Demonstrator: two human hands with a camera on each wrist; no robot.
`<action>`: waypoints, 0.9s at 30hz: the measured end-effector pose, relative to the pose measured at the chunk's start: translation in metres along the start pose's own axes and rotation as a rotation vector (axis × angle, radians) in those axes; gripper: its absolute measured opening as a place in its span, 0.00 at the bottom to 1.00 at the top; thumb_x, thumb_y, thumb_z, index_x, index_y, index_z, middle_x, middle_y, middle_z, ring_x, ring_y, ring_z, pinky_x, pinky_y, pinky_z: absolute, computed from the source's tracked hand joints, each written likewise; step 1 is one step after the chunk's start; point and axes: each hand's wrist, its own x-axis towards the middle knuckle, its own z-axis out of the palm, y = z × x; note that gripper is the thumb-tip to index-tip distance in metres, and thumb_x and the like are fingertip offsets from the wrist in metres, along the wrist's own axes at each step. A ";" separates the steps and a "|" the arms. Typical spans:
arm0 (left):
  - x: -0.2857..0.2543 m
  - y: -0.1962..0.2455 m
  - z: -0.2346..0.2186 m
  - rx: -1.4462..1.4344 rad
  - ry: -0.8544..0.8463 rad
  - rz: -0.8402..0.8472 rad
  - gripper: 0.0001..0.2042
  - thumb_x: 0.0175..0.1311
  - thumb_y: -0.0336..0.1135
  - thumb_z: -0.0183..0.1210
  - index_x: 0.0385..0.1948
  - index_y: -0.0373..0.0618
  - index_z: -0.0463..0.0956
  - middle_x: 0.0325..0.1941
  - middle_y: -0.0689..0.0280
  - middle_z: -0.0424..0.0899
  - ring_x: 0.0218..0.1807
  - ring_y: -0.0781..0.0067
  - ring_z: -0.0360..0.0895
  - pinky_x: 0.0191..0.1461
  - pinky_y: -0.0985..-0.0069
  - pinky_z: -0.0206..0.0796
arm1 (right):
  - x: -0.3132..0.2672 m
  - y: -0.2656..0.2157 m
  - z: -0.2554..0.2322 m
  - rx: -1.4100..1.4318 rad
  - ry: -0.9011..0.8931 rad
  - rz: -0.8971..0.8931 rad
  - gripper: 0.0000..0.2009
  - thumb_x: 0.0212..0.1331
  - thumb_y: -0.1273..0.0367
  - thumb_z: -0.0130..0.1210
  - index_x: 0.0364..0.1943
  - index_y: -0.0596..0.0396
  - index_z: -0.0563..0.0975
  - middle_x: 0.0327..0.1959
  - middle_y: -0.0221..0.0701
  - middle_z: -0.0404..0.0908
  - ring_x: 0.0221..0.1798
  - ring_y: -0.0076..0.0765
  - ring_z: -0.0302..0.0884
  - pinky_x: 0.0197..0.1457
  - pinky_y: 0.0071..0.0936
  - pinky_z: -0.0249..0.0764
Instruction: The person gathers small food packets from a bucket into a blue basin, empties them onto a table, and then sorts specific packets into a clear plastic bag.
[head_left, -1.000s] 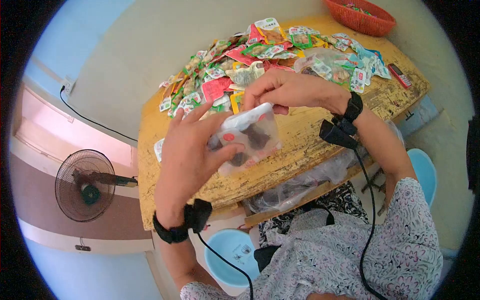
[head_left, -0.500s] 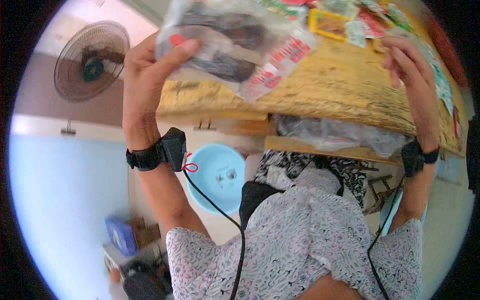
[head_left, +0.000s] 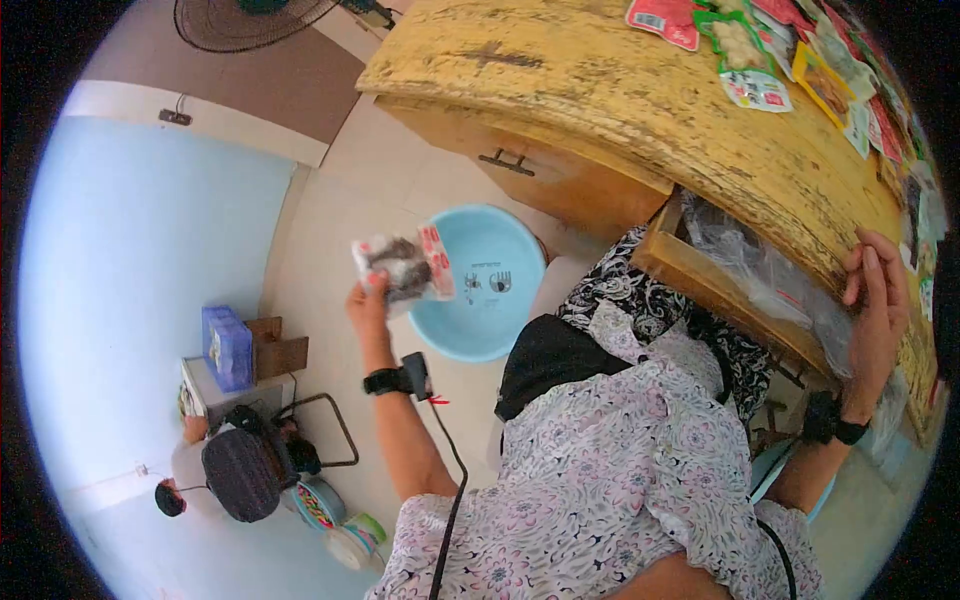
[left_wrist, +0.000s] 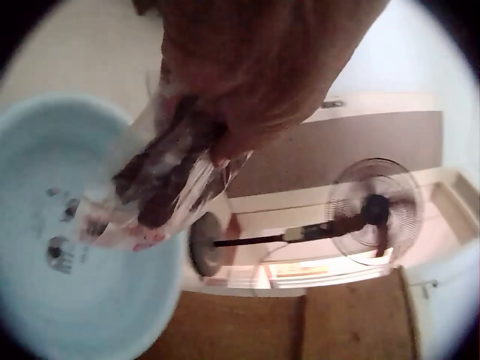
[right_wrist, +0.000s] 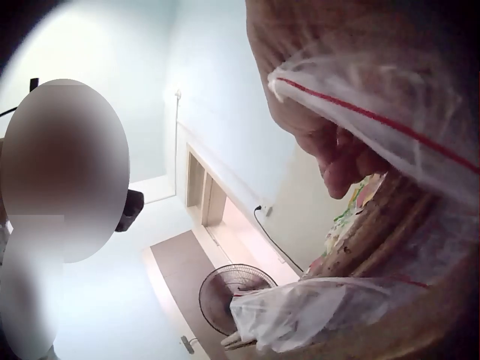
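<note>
My left hand (head_left: 369, 312) pinches a clear plastic bag (head_left: 405, 268) with red print and dark pieces inside. Out to the left, the bag overlaps the rim of a light blue basin (head_left: 470, 335) on the floor in the head view. In the left wrist view the bag (left_wrist: 161, 180) hangs from the fingers beside the basin. My right hand (head_left: 880, 295) is at the front edge of the worn yellow table (head_left: 600, 75), fingers loosely bent and holding nothing. Beneath it, clear zip bags (head_left: 750, 260) fill an open drawer (head_left: 690, 275).
Colourful snack packets (head_left: 740, 60) are spread over the table's right part. A standing fan (head_left: 255, 25) is at the upper left. Farther left, another person sits by a chair (head_left: 240, 475), near a purple-blue box (head_left: 228, 348) and a tub of small packets (head_left: 318, 503).
My left hand has carried the bag away from the table, out left toward the basin. The right hand has let go of the bag and moved right to the table's edge. The view has turned left.
</note>
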 end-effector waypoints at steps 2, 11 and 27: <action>0.006 -0.094 0.007 0.042 0.077 0.003 0.13 0.62 0.39 0.69 0.36 0.36 0.85 0.32 0.66 0.87 0.32 0.78 0.79 0.38 0.74 0.71 | 0.003 0.001 0.000 -0.013 -0.016 -0.005 0.14 0.75 0.66 0.47 0.55 0.58 0.79 0.35 0.24 0.77 0.26 0.14 0.62 0.33 0.13 0.60; -0.040 -0.178 0.071 0.187 0.370 -0.031 0.17 0.67 0.40 0.61 0.40 0.29 0.81 0.35 0.51 0.86 0.35 0.59 0.81 0.40 0.63 0.71 | 0.006 0.008 -0.017 -0.132 0.030 0.022 0.15 0.76 0.67 0.47 0.59 0.58 0.76 0.39 0.23 0.76 0.27 0.11 0.59 0.33 0.12 0.57; -0.028 -0.178 0.054 0.723 0.320 -0.056 0.27 0.65 0.47 0.61 0.56 0.30 0.75 0.52 0.43 0.82 0.52 0.41 0.80 0.55 0.55 0.73 | 0.011 0.019 -0.028 -0.130 0.022 0.020 0.16 0.77 0.66 0.47 0.61 0.58 0.76 0.42 0.22 0.76 0.29 0.11 0.59 0.36 0.11 0.58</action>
